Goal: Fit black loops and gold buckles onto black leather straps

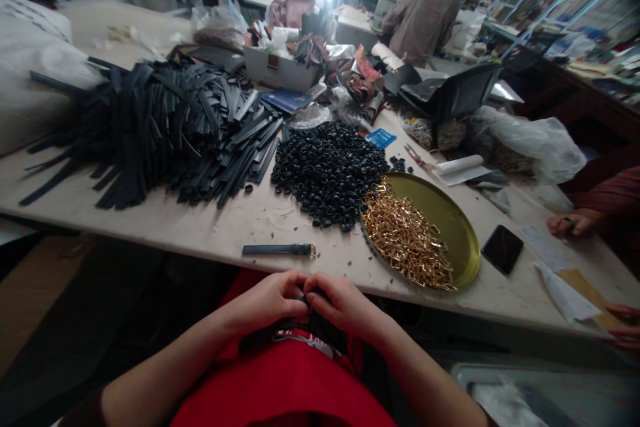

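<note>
In front of my red-clothed lap, my left hand (281,295) and my right hand (340,301) meet with fingertips pinched. A dark strap (306,301) shows between them, mostly hidden by the fingers. Just beyond, near the table's front edge, lies a dark strap with a gold buckle (277,249). Past it is a heap of small black loops (327,173). To the right, a round brass-coloured tray (457,233) holds many gold buckles (407,237). A large pile of dark flat straps (165,127) covers the left of the table.
Scissors (415,155), a blue packet (381,139) and a black phone (503,249) lie on the table (210,230). A scrap-filled box (280,70) stands behind. Another person's hand (575,223) rests at the right; someone (423,20) is farther back.
</note>
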A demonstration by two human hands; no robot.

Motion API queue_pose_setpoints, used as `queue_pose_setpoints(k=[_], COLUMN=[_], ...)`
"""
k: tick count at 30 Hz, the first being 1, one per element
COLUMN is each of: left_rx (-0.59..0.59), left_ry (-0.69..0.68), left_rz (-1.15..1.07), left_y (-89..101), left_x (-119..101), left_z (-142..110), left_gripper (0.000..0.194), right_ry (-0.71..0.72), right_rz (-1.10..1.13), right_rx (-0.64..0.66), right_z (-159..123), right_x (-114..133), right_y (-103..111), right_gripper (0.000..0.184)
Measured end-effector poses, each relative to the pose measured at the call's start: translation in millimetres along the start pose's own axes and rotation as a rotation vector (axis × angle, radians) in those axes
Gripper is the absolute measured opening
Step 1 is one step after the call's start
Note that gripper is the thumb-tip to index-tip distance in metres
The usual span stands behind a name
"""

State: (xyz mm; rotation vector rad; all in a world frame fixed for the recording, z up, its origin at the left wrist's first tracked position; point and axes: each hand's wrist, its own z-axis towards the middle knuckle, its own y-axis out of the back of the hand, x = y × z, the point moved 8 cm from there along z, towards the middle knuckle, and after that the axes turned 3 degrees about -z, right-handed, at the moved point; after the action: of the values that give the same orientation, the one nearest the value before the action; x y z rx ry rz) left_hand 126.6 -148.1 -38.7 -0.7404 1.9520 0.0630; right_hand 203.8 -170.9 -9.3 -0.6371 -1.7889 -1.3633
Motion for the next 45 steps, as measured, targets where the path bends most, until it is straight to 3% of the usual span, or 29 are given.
queue_pose_setpoints(k=[3, 7, 9, 15, 18, 21, 24, 28, 30, 34, 37, 39, 41, 43, 45], left_rx=[-0.027, -0.09, -0.117, -0.151, -0.165, -0.3, -0.476, -0.573, -0.704, -1.097, -1.179, -1.187, -1.171, -1.006, -0.698], left_ry=[-0.011, 0.095, 0.124, 0.038, 0.011, -0.141, -0.259, -0.263, -0.264, -0.097, 0.023, 0.036, -0.003, -0.102, -0.174], left_rz=[-0.076, 0.105, 0.188, 0.265, 0.325, 0.658, 1.0, 1.123, 1.184, 1.256, 1.25, 1.234, 1.19, 1.077, 0.904], left_y=[5.4, 19.3, 23.4, 22.1, 32.3, 59.3, 87.3, 121.7, 146.0, 211.9, 239.6, 238.2, 221.6, 190.5, 148.3], left_x=[1.1, 9.4, 12.2, 3.4, -9.8, -38.1, -58.6, -70.0, -85.2, -112.2, -112.5, -108.4, -102.8, -93.0, -76.4], left_z=[-4.5, -8.5, -7.3, 4.0, 11.1, 19.7, 26.6, 31.3, 24.2, -3.2, -16.1, -24.9, -35.4, -38.9, -34.6], left_gripper=[0.045, 0.021, 0.022, 0.021, 0.023, 0.029, 0.025, 0.021, 0.023, 0.032, 0.025, 0.024, 0.028, 0.028, 0.026], right_ry=[-0.04, -0.087, -0.071, -0.022, -0.04, -0.116, -0.137, -0.022, 0.035, 0.061, 0.059, 0.063, 0.066, 0.054, -0.009], right_rz=[0.074, 0.108, 0.056, -0.099, -0.066, -0.056, -0.226, -0.422, -0.448, -0.449, -0.423, -0.388, -0.331, -0.211, 0.026], right_rx=[-0.099, -0.248, -0.261, -0.215, -0.274, -0.39, -0.442, -0.415, -0.419, -0.463, -0.47, -0.478, -0.53, -0.64, -0.749], right_z=[-2.5, -4.0, -2.8, 4.3, 19.6, 46.5, 74.7, 91.3, 89.6, 84.4, 85.0, 85.1, 81.9, 74.0, 64.0], right_x=[-8.5, -23.0, -23.0, -14.6, -16.2, -24.7, -29.4, -34.6, -39.2, -45.1, -45.1, -44.9, -44.8, -45.8, -52.0], right_y=[1.8, 1.5, -0.3, -2.2, 3.7, 16.2, 23.7, 14.1, 8.0, 5.8, 6.8, 8.3, 14.1, 26.2, 39.0], right_gripper=[0.01, 0.011, 0.011, 0.012, 0.013, 0.018, 0.02, 0.022, 0.028, 0.031, 0.031, 0.031, 0.033, 0.037, 0.04])
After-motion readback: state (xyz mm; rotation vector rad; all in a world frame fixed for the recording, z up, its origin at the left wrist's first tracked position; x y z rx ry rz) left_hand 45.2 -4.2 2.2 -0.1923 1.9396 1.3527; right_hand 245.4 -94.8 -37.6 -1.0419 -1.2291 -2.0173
